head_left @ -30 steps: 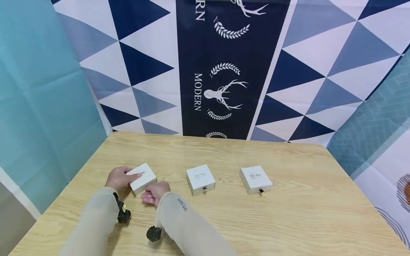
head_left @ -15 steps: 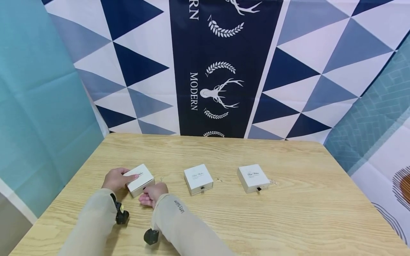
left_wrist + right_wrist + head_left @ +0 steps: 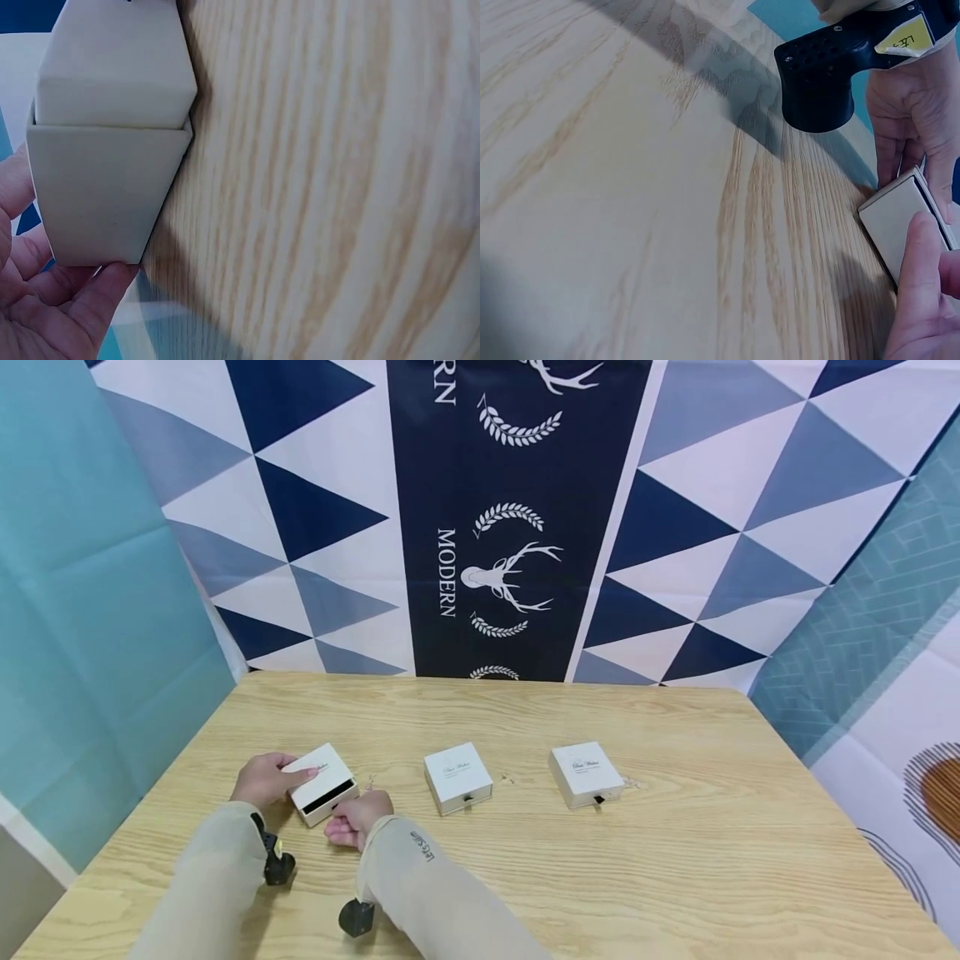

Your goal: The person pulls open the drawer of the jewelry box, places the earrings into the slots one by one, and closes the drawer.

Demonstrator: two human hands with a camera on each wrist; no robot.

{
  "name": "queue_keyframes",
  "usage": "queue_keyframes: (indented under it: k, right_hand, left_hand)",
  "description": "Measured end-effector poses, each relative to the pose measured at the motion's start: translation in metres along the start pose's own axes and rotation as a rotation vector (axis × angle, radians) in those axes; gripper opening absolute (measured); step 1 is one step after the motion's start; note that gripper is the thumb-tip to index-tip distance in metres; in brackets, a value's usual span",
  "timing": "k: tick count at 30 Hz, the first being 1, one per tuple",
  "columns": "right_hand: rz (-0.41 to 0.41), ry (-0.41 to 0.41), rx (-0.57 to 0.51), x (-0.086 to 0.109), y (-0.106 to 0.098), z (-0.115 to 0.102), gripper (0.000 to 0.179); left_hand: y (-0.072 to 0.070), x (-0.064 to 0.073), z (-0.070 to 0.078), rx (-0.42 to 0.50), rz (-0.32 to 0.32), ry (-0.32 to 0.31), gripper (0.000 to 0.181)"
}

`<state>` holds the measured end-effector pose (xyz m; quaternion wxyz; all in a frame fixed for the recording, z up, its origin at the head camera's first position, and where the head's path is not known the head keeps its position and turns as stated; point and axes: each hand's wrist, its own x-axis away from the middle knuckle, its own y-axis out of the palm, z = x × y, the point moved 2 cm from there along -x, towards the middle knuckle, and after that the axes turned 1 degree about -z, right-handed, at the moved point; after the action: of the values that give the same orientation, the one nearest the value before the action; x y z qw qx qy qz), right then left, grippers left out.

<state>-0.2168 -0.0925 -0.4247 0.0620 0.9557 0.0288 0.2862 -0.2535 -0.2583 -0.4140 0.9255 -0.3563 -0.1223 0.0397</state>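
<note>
At the left of the table, a white drawer-style gift box [image 3: 330, 767] with printed lettering stands tilted toward me. My left hand [image 3: 264, 779] grips its outer sleeve [image 3: 105, 199] from the left, thumb on top. The box's inner drawer [image 3: 112, 67] sticks partway out of the sleeve, and a dark gap shows above it in the head view. My right hand [image 3: 362, 817] is at the drawer's front, thumb and fingers pinching its pull tab, which they largely hide. In the right wrist view a right finger [image 3: 919, 262] lies over the drawer front.
Two similar white boxes stand to the right, a middle box [image 3: 457, 777] and a right box [image 3: 587, 772], each with a dark tab in front. Small thin shiny pieces [image 3: 508, 778] lie beside the boxes on the wooden table [image 3: 675, 860]. A patterned curtain [image 3: 487, 485] hangs behind.
The drawer of the left box has slid partly out toward the right hand, opening a dark gap under the sleeve's top. The head view has shifted slightly.
</note>
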Motion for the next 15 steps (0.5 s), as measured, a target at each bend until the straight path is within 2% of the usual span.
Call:
queue_keyframes:
  k: [15]
  right_hand:
    - [-0.023,0.005,0.014,0.0003,-0.0065,0.0015,0.008]
  left_hand:
    - [-0.0004,0.0005,0.0004,-0.008,-0.006,-0.009,0.051]
